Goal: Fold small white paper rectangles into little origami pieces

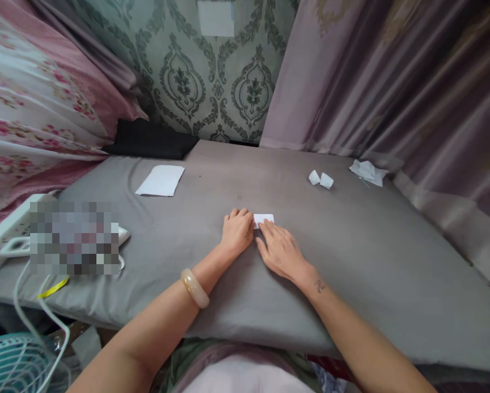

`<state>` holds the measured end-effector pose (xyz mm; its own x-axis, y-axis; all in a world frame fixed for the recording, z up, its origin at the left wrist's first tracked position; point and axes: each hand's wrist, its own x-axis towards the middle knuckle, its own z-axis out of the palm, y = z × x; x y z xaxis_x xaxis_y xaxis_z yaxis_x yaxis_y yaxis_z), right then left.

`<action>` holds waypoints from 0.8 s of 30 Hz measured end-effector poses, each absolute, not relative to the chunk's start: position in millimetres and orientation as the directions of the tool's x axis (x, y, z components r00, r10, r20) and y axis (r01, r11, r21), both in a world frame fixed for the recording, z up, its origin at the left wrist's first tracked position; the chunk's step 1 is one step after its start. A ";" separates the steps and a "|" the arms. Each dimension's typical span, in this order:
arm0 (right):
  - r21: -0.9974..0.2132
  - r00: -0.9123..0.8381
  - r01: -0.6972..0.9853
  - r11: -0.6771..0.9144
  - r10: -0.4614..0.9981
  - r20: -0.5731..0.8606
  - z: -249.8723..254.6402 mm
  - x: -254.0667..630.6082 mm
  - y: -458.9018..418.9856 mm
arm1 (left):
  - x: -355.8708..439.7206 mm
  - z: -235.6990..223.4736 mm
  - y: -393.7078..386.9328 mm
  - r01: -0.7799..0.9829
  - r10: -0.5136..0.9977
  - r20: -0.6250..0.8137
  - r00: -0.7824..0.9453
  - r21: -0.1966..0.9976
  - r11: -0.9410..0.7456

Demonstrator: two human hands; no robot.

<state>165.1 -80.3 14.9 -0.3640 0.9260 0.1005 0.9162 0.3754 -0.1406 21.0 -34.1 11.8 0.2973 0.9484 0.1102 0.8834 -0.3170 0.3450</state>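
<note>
White paper slip (263,219) lies on grey cloth pad (351,295)

Floral pink bedding (35,93), mauve curtains (392,82) and green damask wallpaper (216,93) surround the pad where a person works. A flat white sheet (160,180) lies toward the far left, and crumpled white paper (368,172) lies far right, just beside two small folded paper pieces (320,179). Near the middle of the pad, the slip sits between the left hand (237,231) and right hand (281,252). Left fingers (240,214), loosely curled, touch its left end; right fingers (266,228), extended, rest at its near edge. Neither hand pinches it. A pale bangle (194,287) circles the left wrist.
</note>
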 end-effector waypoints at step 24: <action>-0.058 -0.254 0.964 0.259 0.963 0.087 12.3 169.4 -85.8 | 12.7 -5.1 -34.4 0.815 0.962 0.134 0.239 0.511 -0.274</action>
<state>169.4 -85.8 12.3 -0.2536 0.9634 0.0872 0.9641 0.2590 -0.0581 12.7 -34.4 -5.1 0.2391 0.9617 0.1336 0.8150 -0.2736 0.5109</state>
